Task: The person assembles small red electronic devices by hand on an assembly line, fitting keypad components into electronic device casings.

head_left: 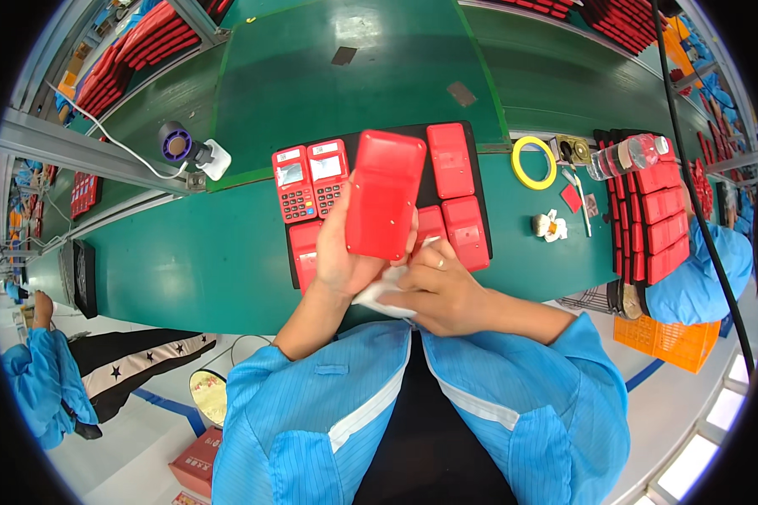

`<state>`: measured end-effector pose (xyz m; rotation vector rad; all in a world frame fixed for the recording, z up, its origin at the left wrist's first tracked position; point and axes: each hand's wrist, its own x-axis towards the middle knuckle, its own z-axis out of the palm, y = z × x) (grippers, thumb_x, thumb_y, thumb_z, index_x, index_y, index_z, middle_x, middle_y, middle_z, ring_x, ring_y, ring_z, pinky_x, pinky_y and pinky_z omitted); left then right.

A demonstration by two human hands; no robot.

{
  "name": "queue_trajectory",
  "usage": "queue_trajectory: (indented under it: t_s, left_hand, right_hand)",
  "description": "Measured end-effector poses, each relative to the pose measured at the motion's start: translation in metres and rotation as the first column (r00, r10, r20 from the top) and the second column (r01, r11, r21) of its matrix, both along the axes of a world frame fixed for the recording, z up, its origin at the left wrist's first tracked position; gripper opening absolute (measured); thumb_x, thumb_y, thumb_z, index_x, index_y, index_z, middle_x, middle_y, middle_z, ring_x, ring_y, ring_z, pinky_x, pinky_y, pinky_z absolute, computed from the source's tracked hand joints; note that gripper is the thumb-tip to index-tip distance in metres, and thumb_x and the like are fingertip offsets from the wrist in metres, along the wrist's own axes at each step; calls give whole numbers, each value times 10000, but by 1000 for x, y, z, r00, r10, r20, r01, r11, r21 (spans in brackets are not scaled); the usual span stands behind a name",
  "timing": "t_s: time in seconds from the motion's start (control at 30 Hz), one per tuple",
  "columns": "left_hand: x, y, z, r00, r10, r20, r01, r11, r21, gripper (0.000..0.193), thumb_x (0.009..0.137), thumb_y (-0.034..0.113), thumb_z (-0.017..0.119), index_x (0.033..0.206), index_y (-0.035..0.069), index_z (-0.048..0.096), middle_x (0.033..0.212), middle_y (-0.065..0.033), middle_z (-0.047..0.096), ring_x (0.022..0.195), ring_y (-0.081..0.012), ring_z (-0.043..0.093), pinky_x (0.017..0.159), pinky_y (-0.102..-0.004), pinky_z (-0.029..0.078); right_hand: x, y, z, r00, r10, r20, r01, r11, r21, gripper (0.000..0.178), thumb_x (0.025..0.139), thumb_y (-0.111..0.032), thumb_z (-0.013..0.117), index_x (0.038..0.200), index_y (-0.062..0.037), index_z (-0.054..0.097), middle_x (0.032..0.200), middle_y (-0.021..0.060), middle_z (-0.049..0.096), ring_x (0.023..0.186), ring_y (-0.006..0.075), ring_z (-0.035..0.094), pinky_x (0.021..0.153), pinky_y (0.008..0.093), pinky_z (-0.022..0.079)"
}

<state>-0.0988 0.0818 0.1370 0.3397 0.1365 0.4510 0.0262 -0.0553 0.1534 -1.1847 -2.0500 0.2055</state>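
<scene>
Gripping a red device [386, 195] in the left hand [337, 252], fingers curled around its lower half, back face turned up. Pinching a crumpled white cloth [377, 295] in the right hand [446, 290], just below the device's lower end. Blocking, with the raised device and both hands, much of a flat black tray [483, 198] beyond them on the green desk [177, 261]. Beyond the left hand, two upturned terminals [327, 172] with grey screens and dark raised keys; beyond the right hand, red backs [451, 160] with rounded corners. Farther right of the right hand, a smooth yellow tape ring [516, 164], a clear ribbed plastic bottle [627, 156] on its side and a tight stack of red devices [661, 227], crossed nearby by a black cable [704, 181]. Far left of the left hand, a purple-rimmed round gadget [177, 143] beside a grey metal beam [93, 153].
</scene>
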Motion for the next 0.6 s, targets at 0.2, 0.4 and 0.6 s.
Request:
queue_trajectory:
  t_s: [0.2, 0.4, 0.6]
  left_hand:
    - [-10, 15, 4, 998, 27, 50, -32, 994, 102, 668, 1054, 554, 223, 1289, 11, 534, 1043, -164, 636, 748, -241, 611, 553, -330, 439]
    - [-7, 9, -6, 995, 86, -56, -76, 984, 160, 667, 1054, 553, 218, 1278, 8, 531, 1025, -157, 630, 751, -229, 611, 533, -335, 446]
    - [-6, 9, -17, 990, 116, -75, -99, 974, 204, 590, 1086, 478, 172, 1328, 50, 498, 1022, -150, 646, 825, -231, 647, 662, -363, 529]
  right_hand:
    - [71, -37, 11, 705, -500, -503, 353, 863, -362, 207, 930, -79, 634, 1110, -9, 709, 948, 63, 654, 862, 165, 615, 734, 300, 482]
    - [150, -79, -15, 332, -834, -441, 525, 552, -648, 248, 976, -108, 627, 1181, 24, 670, 1017, 28, 705, 850, 60, 617, 728, 197, 472]
    - [175, -102, -34, 489, -871, 46, 724, 376, -579, 340, 886, -91, 694, 1200, 30, 648, 1088, 121, 692, 939, 218, 661, 794, 323, 515]
